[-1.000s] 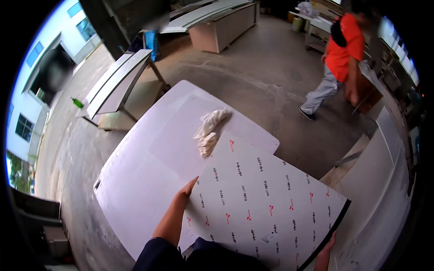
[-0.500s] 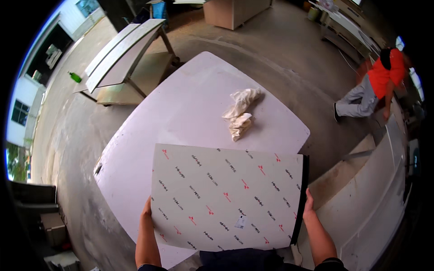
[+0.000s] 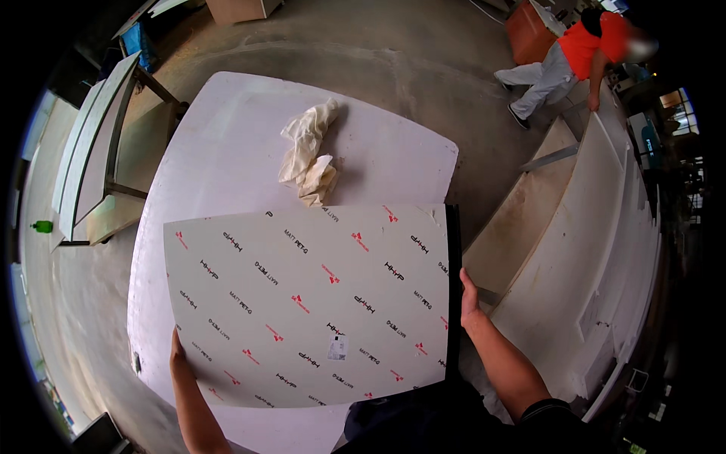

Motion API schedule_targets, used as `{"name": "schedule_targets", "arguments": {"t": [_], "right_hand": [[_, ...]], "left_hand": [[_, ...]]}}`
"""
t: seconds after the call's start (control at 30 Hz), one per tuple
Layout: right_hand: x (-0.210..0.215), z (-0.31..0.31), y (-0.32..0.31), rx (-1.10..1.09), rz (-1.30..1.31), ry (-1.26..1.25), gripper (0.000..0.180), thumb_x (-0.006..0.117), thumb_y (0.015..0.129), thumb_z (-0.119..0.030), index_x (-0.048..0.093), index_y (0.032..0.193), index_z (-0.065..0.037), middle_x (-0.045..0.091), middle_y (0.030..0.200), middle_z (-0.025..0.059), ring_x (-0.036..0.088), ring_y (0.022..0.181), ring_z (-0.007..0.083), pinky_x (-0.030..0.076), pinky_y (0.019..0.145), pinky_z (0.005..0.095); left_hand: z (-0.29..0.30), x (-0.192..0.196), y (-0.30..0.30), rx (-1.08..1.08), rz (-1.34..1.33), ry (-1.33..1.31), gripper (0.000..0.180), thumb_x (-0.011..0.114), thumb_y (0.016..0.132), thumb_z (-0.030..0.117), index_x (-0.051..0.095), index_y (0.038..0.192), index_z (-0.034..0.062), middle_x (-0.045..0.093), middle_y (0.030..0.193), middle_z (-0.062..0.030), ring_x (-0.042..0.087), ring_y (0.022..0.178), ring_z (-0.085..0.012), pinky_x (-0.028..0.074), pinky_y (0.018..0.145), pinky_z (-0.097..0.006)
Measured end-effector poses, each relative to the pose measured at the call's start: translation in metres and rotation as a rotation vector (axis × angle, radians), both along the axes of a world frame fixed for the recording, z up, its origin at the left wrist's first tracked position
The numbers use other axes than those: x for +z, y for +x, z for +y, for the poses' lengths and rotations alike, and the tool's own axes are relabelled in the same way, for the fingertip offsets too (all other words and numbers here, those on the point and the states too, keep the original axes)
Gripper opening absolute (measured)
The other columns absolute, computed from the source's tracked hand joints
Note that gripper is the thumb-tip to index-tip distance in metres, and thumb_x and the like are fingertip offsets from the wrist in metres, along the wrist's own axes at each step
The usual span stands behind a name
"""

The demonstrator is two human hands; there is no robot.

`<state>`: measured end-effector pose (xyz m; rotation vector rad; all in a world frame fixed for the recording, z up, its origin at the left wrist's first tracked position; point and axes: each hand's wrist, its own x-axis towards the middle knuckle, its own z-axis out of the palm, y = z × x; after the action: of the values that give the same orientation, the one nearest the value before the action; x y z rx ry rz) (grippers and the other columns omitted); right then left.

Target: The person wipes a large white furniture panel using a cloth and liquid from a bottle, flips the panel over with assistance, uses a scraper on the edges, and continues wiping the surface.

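Between my two hands is a flat rectangular board (image 3: 310, 295) faced with pale grey printed film. A small white label (image 3: 338, 347) is stuck on its face, and a black strip runs down its right edge. My left hand (image 3: 179, 354) grips the lower left edge, its fingers partly hidden behind the board. My right hand (image 3: 470, 297) is closed on the right edge at the black strip, thumb upward. Under the board lies a large pale table top (image 3: 227, 144). A crumpled cream cloth (image 3: 308, 155) rests on it, just beyond the board's far edge.
At the right stands a workbench with long pale panels (image 3: 582, 250). A person in an orange shirt (image 3: 582, 49) leans over its far end, one hand on a panel. A wheeled cart with white boards (image 3: 91, 151) stands at the left, near a green bottle (image 3: 42, 226).
My view has swung to the right, so table, cloth and cart appear further left. Both hands keep hold of the board. The person in orange is bent over the right workbench.
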<state>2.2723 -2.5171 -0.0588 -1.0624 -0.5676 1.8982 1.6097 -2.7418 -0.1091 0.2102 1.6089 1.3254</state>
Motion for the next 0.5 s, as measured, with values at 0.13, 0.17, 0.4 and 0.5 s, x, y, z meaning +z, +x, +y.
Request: {"name": "schedule_targets", "arguments": {"t": [0.13, 0.17, 0.4, 0.5], "right_hand": [[-0.002, -0.009, 0.027, 0.110, -0.013, 0.050, 0.070, 0.051, 0.086, -0.059, 0.048, 0.129, -0.004, 0.055, 0.123, 0.0118, 0.052, 0.114, 0.0269, 0.041, 0.096, 0.0405], [0.015, -0.015, 0.018, 0.132, 0.013, 0.131, 0.071, 0.050, 0.087, -0.057, 0.045, 0.132, -0.003, 0.052, 0.128, 0.0115, 0.049, 0.118, 0.0266, 0.039, 0.100, 0.0400], [0.049, -0.033, 0.030, 0.072, -0.177, 0.052, 0.069, 0.050, 0.089, -0.055, 0.045, 0.132, -0.002, 0.052, 0.128, 0.0113, 0.049, 0.118, 0.0245, 0.038, 0.100, 0.0375], [0.062, -0.042, 0.022, 0.033, -0.247, 0.091, 0.065, 0.049, 0.090, -0.055, 0.052, 0.124, 0.001, 0.057, 0.122, 0.0110, 0.054, 0.112, 0.0219, 0.040, 0.097, 0.0345]], "left_hand": [[-0.020, -0.023, -0.022, 0.034, -0.018, 0.015, 0.062, 0.044, 0.085, 0.056, 0.058, 0.123, 0.0088, 0.065, 0.110, -0.0094, 0.062, 0.095, -0.0260, 0.051, 0.078, -0.041], [-0.017, -0.015, -0.025, 0.046, 0.020, 0.035, 0.062, 0.044, 0.085, 0.057, 0.058, 0.122, 0.0091, 0.065, 0.110, -0.0093, 0.062, 0.095, -0.0262, 0.051, 0.078, -0.041], [0.011, 0.039, 0.037, 0.027, 0.031, -0.039, 0.063, 0.044, 0.085, 0.063, 0.063, 0.108, 0.0072, 0.066, 0.096, -0.0093, 0.062, 0.082, -0.0238, 0.050, 0.071, -0.038], [0.004, 0.049, 0.028, 0.022, 0.037, -0.050, 0.063, 0.044, 0.084, 0.063, 0.062, 0.105, 0.0066, 0.065, 0.092, -0.0091, 0.061, 0.079, -0.0231, 0.050, 0.069, -0.037]]}}
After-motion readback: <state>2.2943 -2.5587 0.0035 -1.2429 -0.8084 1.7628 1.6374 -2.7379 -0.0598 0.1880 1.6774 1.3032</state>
